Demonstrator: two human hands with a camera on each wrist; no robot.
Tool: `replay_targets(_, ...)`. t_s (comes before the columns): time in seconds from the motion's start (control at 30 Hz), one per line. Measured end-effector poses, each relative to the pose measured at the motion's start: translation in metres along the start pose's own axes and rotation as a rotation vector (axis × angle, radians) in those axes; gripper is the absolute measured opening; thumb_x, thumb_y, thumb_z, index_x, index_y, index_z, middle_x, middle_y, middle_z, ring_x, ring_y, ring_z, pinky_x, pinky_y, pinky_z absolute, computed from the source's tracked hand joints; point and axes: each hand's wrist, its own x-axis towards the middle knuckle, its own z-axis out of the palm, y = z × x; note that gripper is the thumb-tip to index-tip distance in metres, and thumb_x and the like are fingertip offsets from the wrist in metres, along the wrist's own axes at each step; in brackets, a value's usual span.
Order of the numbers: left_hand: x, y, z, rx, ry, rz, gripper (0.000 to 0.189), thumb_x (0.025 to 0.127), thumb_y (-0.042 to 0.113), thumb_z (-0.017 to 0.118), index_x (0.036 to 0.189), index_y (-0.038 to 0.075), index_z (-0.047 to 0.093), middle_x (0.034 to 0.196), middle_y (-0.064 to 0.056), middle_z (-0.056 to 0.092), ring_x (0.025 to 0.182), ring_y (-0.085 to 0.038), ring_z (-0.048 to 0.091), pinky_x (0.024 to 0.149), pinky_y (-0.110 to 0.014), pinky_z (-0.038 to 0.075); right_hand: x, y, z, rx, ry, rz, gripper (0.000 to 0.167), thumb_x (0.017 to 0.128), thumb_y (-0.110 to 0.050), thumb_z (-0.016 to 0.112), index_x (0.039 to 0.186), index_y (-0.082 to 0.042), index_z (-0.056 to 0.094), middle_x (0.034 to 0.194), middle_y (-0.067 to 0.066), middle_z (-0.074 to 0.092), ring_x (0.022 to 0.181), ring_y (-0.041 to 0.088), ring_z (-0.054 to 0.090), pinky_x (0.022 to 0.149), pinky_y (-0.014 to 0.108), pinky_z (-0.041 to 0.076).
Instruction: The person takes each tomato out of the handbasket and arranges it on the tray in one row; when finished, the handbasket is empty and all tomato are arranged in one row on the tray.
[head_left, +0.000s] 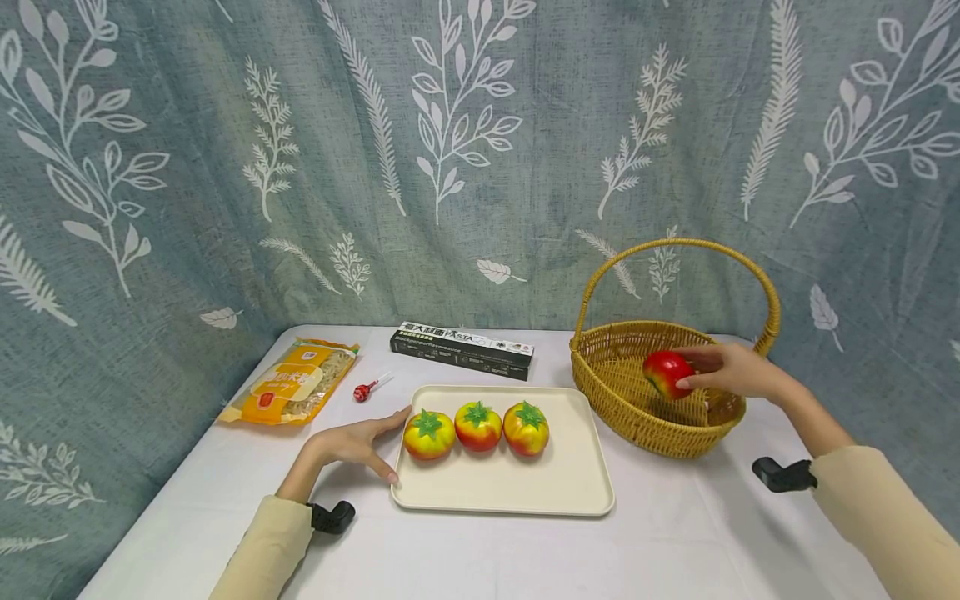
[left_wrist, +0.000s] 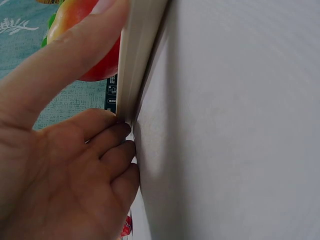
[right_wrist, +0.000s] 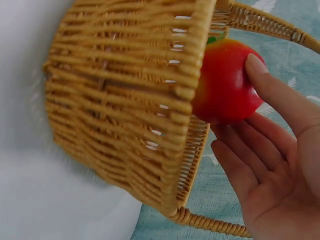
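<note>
My right hand (head_left: 723, 369) grips a red tomato (head_left: 666, 372), thumb on one side and fingers on the other. In the head view the tomato overlaps the inside of a wicker basket (head_left: 637, 425) with a tall handle. The right wrist view shows the tomato (right_wrist: 227, 82) at the basket's rim, a bit of green leaf showing. My left hand (head_left: 352, 446) touches the left edge of a cream tray (head_left: 510, 492), thumb and fingers spread along it. Three yellow-red tomatoes (head_left: 479, 427) with green leaf tops sit in a row on the tray.
Behind the tray lies a black pasta box (head_left: 461, 352). A red lollipop (head_left: 363, 392) and an orange food bag (head_left: 292, 383) are at the left. The white-covered table (head_left: 510, 558) ends against a blue-green leaf-patterned curtain (head_left: 480, 167). The basket's handle (head_left: 678, 242) arches high.
</note>
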Motion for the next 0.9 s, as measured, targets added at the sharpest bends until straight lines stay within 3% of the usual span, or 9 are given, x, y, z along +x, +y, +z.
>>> replay_targets(0.17,0.0,0.0,0.0,0.002,-0.001,0.0,0.113,0.069,0.026,0.088,0.154,0.003,0.016,0.157,-0.021,0.018,0.144,-0.038,0.015,0.116,-0.053,0.012,-0.005,-0.004,0.002,0.078,0.056,0.06,0.076,0.088,-0.044,0.067,0.144,0.001,0.041,0.135,0.03,0.05,0.118,0.043,0.052,0.082,0.042,0.055)
replay_targets(0.57,0.001,-0.001,0.0,0.016,0.002,-0.005,0.114,0.069,0.028,0.088,0.154,0.005,0.016,0.157,-0.02,0.018,0.144,-0.038,0.016,0.116,-0.053,0.012,-0.017,-0.024,0.013,0.277,0.167,0.175,0.088,0.087,-0.054,0.064,0.153,-0.008,0.027,0.145,0.026,0.04,0.132,0.042,0.039,0.1,0.056,0.04)
replay_targets(0.9,0.001,-0.002,0.0,0.004,0.003,-0.011,0.114,0.069,0.028,0.088,0.154,0.005,0.016,0.157,-0.02,0.018,0.144,-0.037,0.015,0.116,-0.053,0.012,-0.025,-0.047,0.032,0.442,0.232,0.143,0.082,0.092,-0.044,0.063,0.153,-0.006,0.024,0.149,0.025,0.034,0.135,0.043,0.032,0.106,0.06,0.031)
